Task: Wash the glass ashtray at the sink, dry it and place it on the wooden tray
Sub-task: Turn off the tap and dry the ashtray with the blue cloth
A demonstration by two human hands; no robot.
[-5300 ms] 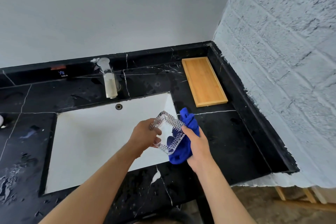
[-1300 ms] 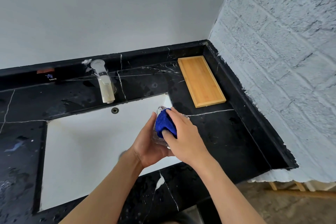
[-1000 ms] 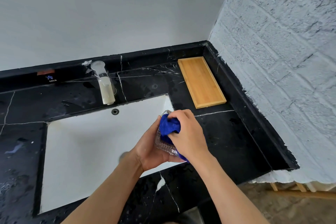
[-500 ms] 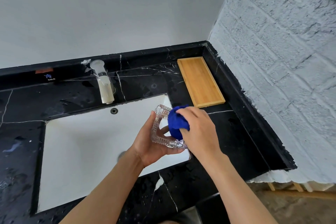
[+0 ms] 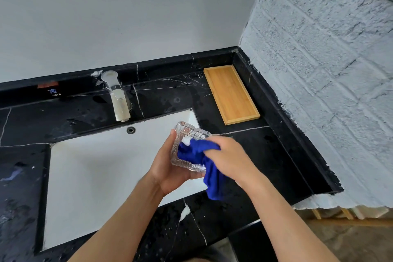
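Observation:
A square ribbed glass ashtray (image 5: 187, 134) is held tilted on edge over the right end of the white sink (image 5: 95, 176), its hollow facing right. My left hand (image 5: 168, 166) grips it from the left and below. My right hand (image 5: 229, 159) is closed on a blue cloth (image 5: 197, 153), which is pressed into the ashtray's hollow; a loose tail of the cloth hangs down below. The wooden tray (image 5: 231, 93) lies bare on the black counter at the back right, by the brick wall.
A tap (image 5: 117, 98) stands behind the sink, with an overflow hole (image 5: 130, 130) below it. The black marble counter (image 5: 265, 155) is wet in patches. A white brick wall (image 5: 329, 70) borders it on the right.
My right hand has pushed the blue cloth leftward, deeper into the ashtray's hollow, and a tail of cloth now hangs below. My left hand keeps the ashtray in about the same place.

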